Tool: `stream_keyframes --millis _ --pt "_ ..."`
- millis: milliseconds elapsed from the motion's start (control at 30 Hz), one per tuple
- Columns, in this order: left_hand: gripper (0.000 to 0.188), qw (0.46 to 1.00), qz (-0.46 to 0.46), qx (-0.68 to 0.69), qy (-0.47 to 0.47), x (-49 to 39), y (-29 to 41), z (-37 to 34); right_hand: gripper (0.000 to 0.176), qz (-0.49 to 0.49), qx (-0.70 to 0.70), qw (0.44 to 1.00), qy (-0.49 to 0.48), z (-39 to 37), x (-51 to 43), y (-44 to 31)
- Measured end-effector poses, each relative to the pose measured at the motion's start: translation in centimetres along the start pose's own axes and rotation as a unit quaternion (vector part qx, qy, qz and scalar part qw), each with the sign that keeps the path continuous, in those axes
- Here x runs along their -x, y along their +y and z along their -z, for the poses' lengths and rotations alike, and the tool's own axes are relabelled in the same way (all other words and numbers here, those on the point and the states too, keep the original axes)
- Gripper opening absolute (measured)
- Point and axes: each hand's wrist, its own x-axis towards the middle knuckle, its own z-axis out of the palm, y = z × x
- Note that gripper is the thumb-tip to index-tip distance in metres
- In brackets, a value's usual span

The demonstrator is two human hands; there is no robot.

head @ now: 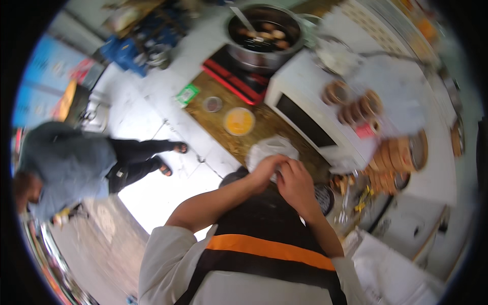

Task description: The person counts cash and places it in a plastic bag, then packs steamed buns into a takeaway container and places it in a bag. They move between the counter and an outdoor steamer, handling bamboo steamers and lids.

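Observation:
A white plastic bag stands at the front of the brown work table. My left hand and my right hand meet over its top, fingers bent close together on the plastic. A bit of the bag shows between them; the fingertips and the bag's contents are hidden. Beyond the bag sits a round clear tub with yellow contents. Near it is a small round cup with dark contents.
A pot of dark liquid holds egg-like pieces and a ladle, on a red-edged cooktop. A white microwave-like box stands right, near stacked bamboo steamers. A green card lies at the table edge. A person is at left.

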Motion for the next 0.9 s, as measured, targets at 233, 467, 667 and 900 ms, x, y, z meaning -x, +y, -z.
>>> stream_keyframes --millis 233,467,667,900 --pt "0.025 0.945 -0.116 -0.275 0.135 12.6 7.0 2.4 0.04 0.169 -0.275 0.941 -0.098 0.1 -7.6 -4.6" --pt "0.019 0.865 -0.182 -0.303 0.357 25.8 9.0 8.3 0.018 0.236 -0.411 0.752 -0.458 -9.7 -15.1 -13.8" --pt "0.019 0.757 -0.245 -0.323 0.513 31.2 9.9 16.2 0.016 0.188 -0.492 0.682 -0.507 -16.5 -18.0 -23.3" --pt "0.017 0.694 -0.284 -0.327 0.576 33.2 11.5 23.0 0.019 0.156 -0.467 0.743 -0.454 -21.9 -19.8 -29.1"
